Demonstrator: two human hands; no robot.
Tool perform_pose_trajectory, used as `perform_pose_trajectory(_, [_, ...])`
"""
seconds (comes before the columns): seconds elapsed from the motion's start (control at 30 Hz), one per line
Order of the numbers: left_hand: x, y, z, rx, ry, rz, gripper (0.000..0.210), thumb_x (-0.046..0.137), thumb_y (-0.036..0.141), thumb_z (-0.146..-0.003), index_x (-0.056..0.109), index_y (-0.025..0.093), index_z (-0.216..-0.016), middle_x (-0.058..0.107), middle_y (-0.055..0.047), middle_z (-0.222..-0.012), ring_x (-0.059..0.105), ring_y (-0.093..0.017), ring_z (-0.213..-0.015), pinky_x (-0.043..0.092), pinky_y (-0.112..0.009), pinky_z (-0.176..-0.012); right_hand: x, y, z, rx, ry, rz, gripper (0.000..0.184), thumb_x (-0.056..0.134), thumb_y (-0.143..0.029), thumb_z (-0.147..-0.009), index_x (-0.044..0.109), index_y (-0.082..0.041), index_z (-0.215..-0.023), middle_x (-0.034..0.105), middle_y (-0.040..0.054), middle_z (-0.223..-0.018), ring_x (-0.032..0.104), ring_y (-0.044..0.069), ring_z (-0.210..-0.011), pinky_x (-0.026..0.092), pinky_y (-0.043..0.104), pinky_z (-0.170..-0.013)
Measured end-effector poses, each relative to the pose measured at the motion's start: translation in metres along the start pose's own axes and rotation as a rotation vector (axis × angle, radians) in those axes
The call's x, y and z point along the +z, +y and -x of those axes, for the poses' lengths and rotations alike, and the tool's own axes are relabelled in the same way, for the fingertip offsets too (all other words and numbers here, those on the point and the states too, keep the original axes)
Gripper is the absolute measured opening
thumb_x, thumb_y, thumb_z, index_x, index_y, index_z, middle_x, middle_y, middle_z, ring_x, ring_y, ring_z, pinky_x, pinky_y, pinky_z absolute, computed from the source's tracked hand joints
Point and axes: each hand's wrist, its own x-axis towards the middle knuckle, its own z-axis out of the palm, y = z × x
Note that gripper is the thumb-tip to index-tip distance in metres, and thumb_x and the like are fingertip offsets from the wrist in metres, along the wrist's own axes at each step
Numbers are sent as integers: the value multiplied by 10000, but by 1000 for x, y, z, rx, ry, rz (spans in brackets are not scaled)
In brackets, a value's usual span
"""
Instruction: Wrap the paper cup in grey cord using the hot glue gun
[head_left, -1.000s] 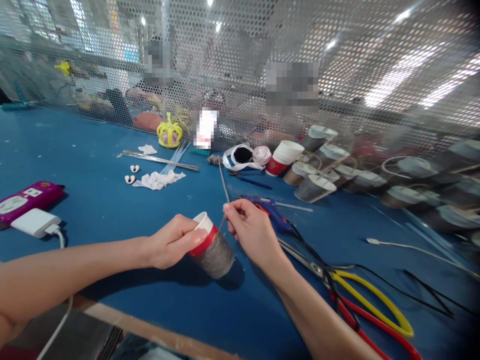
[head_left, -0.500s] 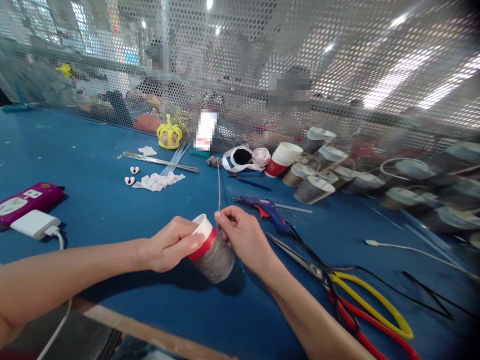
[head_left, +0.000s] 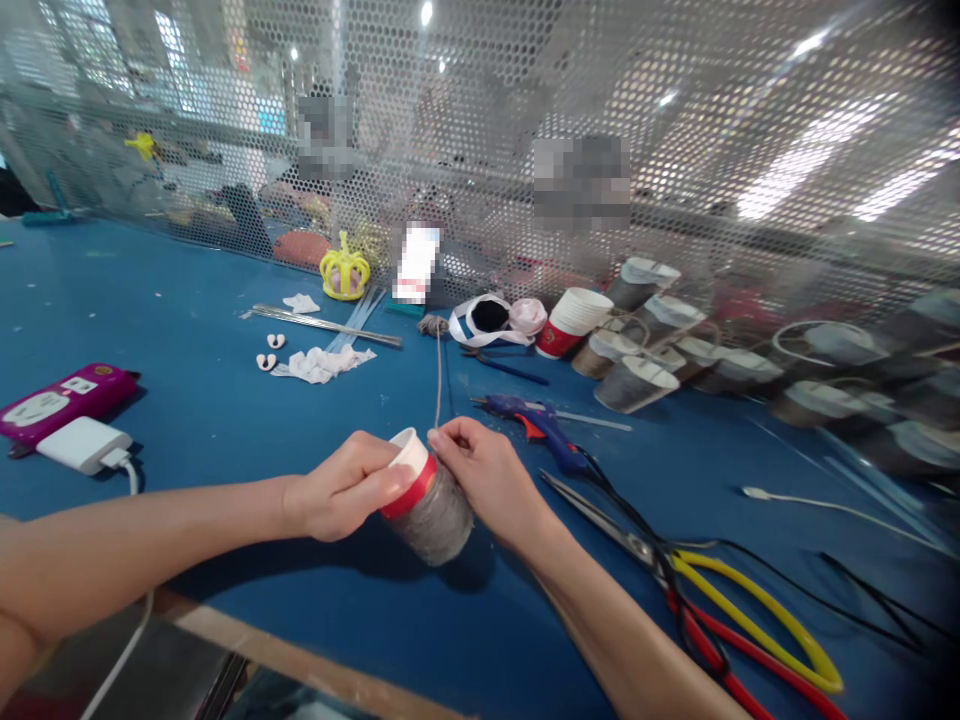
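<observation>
My left hand [head_left: 349,490] grips a paper cup [head_left: 409,465] by its white rim, thumb outside and fingers reaching toward its mouth. Grey yarn wraps the cup's lower part, and a red band shows between rim and yarn. The cup is tilted, its mouth toward the upper left. Close against the cup, my right hand [head_left: 487,475] pinches a strand of grey yarn [head_left: 439,385] between thumb and fingertips. That strand runs up to a small yarn bundle [head_left: 433,325] lying on the blue table.
A glue gun [head_left: 536,425] and large scissors [head_left: 637,545] with red and yellow handles lie right. Stacked paper cups [head_left: 577,320] and several yarn-wrapped cups [head_left: 637,383] stand behind. Left are a purple power bank [head_left: 71,405] and white charger [head_left: 84,443]. A perforated metal screen [head_left: 465,130] closes the back.
The whole view has shifted slightly to the right. Both hands keep their holds on the cup and the yarn, with little visible movement.
</observation>
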Motion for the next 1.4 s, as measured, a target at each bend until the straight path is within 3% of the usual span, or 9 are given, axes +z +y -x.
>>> perform_pose_trajectory(0.7, [-1, -2, -2, -13, 58, 58, 356, 318, 223, -853, 299, 150, -504, 306, 37, -485, 252, -60, -465, 249, -209, -456, 3, 2, -3, -16, -9, -14, 197, 494, -301, -757, 531, -158, -626, 531, -16, -572, 441, 101, -527, 343, 226, -505])
perform_pose_trajectory(0.9, [-2, -2, -3, 10, 92, -12, 329, 302, 224, -847, 322, 150, -526, 337, 31, -506, 288, -65, -481, 268, -211, -477, -8, 4, -6, -25, 3, -82, 406, 349, -452, -822, 599, -137, -769, 567, 5, -584, 434, 94, -454, 350, 227, -445])
perform_pose_trajectory(1.0, [-2, -2, -4, -44, 166, -51, 321, 298, 231, -850, 359, 144, -547, 350, 31, -521, 288, -66, -490, 272, -208, -478, -24, 0, -4, -102, -21, 18, 488, 309, -508, -826, 621, -135, -864, 652, 69, -798, 544, 132, -603, 408, 247, -524])
perform_pose_trajectory(1.1, [-4, -2, -5, -99, 187, -69, 314, 287, 258, -856, 425, 129, -606, 405, 15, -573, 325, -75, -532, 310, -211, -520, -35, -3, 1, -206, -143, 178, 449, 409, -487, -798, 574, -149, -1042, 628, 89, -1030, 575, 187, -875, 441, 285, -711])
perform_pose_trajectory(1.23, [-7, -5, -9, -209, 45, -26, 320, 328, 316, -837, 489, 111, -652, 443, 7, -617, 356, -84, -573, 328, -207, -544, -31, 5, 8, -223, -239, 233, 465, 538, -422, -745, 500, -183, -1142, 602, 75, -1091, 580, 200, -905, 465, 328, -744])
perform_pose_trajectory(1.3, [-8, -9, -11, -341, 3, 83, 348, 361, 363, -817, 513, 106, -638, 454, 12, -597, 369, -85, -564, 334, -206, -545, -24, 12, 11, -279, -162, 290, 420, 578, -390, -726, 528, -191, -1093, 622, 66, -1018, 582, 203, -867, 470, 346, -740])
perform_pose_trajectory(1.4, [-6, -15, -15, -499, 67, 288, 329, 433, 396, -767, 552, 104, -674, 489, 13, -602, 399, -88, -566, 345, -214, -573, -14, 19, 16, -444, 49, 461, 462, 656, -363, -662, 541, -155, -1058, 610, 92, -976, 541, 245, -904, 446, 402, -784])
